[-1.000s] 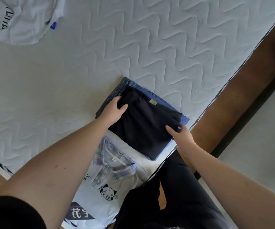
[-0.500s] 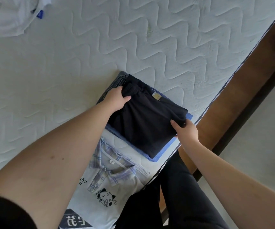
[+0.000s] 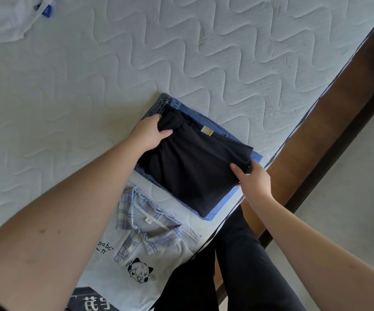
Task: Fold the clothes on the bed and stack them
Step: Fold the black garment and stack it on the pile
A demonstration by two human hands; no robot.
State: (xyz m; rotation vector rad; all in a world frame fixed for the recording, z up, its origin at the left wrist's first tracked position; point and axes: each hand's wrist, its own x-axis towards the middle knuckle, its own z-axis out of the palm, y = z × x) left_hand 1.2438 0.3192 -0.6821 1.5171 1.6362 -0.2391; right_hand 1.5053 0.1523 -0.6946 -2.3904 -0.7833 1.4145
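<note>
Both hands (image 3: 150, 133) (image 3: 252, 179) gripping black garment (image 3: 195, 164)

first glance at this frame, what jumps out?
Two bare hands grip a folded black garment lying on folded blue jeans near the mattress edge: the left hand pinches its far-left corner, the right hand its right corner. Nearer the camera lies a folded pale shirt with a plaid collar and cartoon print, and a white garment sits crumpled at the mattress's top left.

The pale shirt (image 3: 136, 261) reads "gabc"; its neck tag, "S".
</note>
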